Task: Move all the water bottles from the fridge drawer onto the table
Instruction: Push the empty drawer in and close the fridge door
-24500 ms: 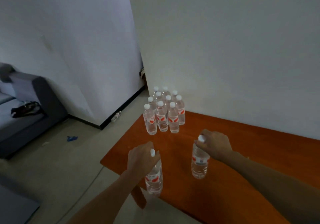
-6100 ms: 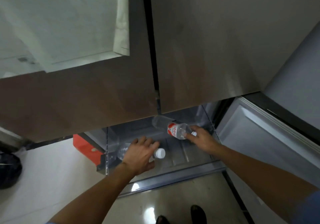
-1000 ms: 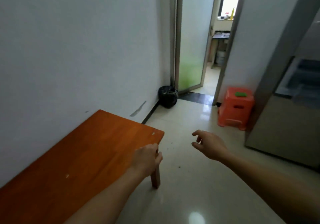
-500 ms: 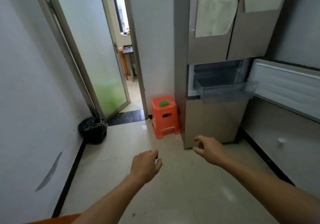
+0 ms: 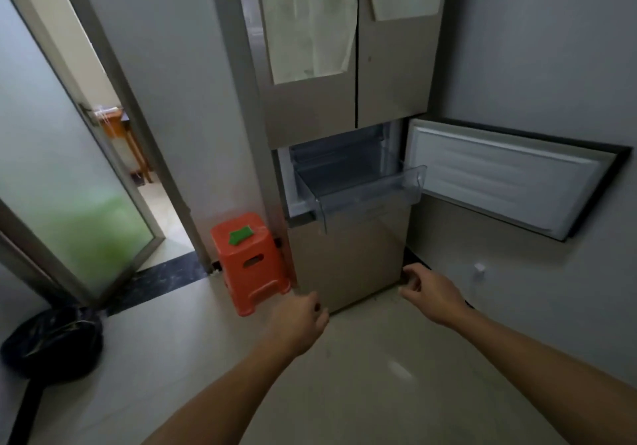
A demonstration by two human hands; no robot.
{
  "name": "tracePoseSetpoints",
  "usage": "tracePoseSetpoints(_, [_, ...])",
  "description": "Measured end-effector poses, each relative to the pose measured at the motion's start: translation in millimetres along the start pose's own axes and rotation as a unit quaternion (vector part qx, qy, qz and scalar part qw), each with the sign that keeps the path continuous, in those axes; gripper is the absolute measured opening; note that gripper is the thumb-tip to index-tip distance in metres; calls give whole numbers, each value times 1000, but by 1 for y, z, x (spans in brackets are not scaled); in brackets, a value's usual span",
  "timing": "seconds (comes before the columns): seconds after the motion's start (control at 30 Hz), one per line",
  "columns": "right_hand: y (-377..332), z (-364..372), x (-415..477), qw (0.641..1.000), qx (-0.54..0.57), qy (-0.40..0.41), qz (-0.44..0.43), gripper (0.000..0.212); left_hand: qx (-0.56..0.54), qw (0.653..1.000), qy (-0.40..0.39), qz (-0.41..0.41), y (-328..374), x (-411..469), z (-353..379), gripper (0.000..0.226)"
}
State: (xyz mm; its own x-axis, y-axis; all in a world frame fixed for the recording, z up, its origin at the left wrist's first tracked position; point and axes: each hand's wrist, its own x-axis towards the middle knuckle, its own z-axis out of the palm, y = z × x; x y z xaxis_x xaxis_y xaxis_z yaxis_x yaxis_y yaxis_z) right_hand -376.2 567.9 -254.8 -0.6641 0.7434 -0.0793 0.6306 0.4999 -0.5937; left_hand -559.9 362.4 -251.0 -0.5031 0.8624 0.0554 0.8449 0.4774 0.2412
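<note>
The fridge (image 5: 348,258) stands ahead with its middle door (image 5: 510,175) swung out to the right. A clear plastic drawer (image 5: 362,191) is pulled out of the open compartment; I see no bottle inside it from this angle. My left hand (image 5: 298,320) hangs in front of the fridge's lower panel, fingers loosely curled, holding nothing. My right hand (image 5: 431,293) reaches forward below the drawer, fingers apart and empty. The table and the bottles on it are out of view.
An orange plastic stool (image 5: 250,262) with a green item on top stands left of the fridge. A black bin bag (image 5: 51,341) sits on the floor at the left. A frosted glass door (image 5: 65,182) stands ajar. A small white object (image 5: 479,270) lies by the right wall.
My view has swung from the table's end round to the fridge and come closer to it. Both empty hands have stayed out in front.
</note>
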Motion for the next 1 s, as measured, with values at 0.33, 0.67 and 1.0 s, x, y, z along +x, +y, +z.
tracePoseSetpoints(0.33, [39,-58,200,995,87,41,30,46,-121,988,-39,-83,24,190,21,35])
tracePoseSetpoints(0.67, [67,-48,365,945,277,20,170,33,-439,871,-84,-202,32,335,59,33])
tracePoseSetpoints(1.0, [94,-54,482,819,461,8,341,39,-609,670,10,-424,27,431,101,46])
